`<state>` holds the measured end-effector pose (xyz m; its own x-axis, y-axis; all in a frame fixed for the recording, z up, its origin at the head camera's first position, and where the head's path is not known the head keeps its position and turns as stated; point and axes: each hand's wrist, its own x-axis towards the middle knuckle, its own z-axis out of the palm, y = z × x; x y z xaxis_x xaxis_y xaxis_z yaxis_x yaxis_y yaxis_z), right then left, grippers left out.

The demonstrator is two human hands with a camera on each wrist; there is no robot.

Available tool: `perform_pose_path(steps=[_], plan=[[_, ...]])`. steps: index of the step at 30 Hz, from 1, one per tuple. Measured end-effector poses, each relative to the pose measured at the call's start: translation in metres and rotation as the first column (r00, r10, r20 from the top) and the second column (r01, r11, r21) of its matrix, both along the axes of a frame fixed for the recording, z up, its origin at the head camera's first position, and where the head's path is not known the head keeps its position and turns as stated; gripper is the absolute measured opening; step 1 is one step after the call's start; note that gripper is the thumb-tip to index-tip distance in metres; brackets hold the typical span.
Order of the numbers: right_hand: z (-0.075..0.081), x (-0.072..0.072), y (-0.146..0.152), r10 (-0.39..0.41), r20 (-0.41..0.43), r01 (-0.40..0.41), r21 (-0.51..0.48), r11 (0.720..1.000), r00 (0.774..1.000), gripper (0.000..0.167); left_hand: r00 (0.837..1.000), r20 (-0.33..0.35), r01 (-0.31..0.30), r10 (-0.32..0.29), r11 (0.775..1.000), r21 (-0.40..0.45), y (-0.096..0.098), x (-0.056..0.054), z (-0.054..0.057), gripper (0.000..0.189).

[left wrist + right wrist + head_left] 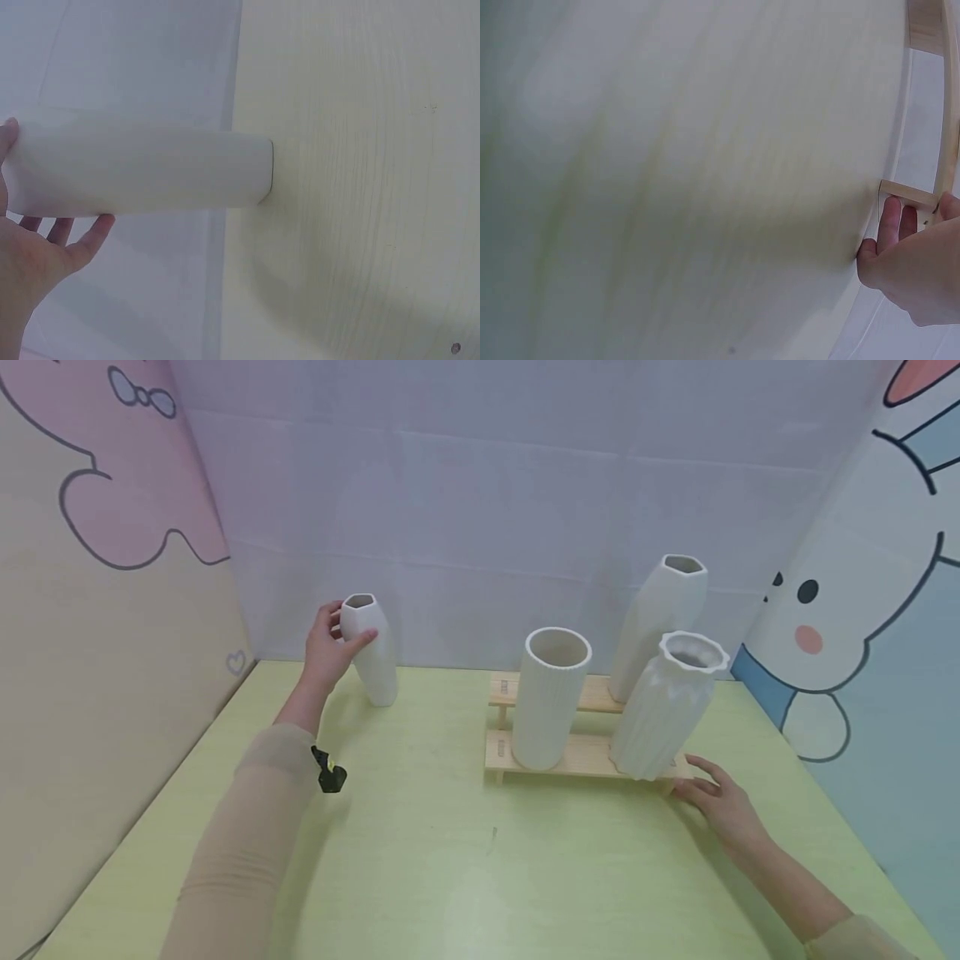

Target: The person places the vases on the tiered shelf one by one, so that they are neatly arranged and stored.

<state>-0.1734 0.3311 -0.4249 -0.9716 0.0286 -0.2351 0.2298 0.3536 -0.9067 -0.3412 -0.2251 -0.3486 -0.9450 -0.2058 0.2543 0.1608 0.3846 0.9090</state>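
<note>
Near its top, a white vase (377, 664) with an angular mouth is gripped by my left hand (327, 653), thumb on the near side and fingers behind. It stands close to upright at the table's back left, and in the left wrist view its base (262, 172) meets the tabletop. My right hand (729, 814) holds the front right corner of a two-step wooden stand (585, 755), with fingers around its leg (909, 193) in the right wrist view. On the lower step are a ribbed cylindrical vase (551, 710) and a fluted vase with a scalloped rim (663, 714).
A taller faceted vase (656, 618) stands on the upper step, partly hidden by the fluted one. Behind the table (450, 877) hangs a pale lilac backdrop (480, 510). Cartoon-printed panels (862, 568) flank both sides. A small black object (330, 774) sits at my left cuff.
</note>
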Motion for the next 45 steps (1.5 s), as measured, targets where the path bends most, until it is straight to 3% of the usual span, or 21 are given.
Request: perform_pose_path(steps=[10,16,26,45], plan=[[0.0,0.001,0.0,0.001,-0.016,0.0,0.027,1.0,1.0,0.077,1.0,0.01,-0.02,0.02,0.999,0.049,0.001,0.0,0.0,0.076],[0.002,0.002,-0.001,0.01,-0.02,-0.009,0.044,0.999,1.0,0.077,0.998,0.037,-0.043,0.041,0.998,0.053,0.005,0.002,0.005,0.076],[0.001,0.002,-0.001,0.004,-0.021,-0.004,0.025,1.0,1.0,0.078,0.997,0.071,-0.028,0.022,0.996,0.085,0.017,0.007,0.02,0.075],[0.0,0.001,0.0,0.009,-0.009,-0.008,0.024,1.0,1.0,0.08,0.993,0.105,0.037,-0.051,0.992,0.123,0.046,0.03,0.055,0.076]])
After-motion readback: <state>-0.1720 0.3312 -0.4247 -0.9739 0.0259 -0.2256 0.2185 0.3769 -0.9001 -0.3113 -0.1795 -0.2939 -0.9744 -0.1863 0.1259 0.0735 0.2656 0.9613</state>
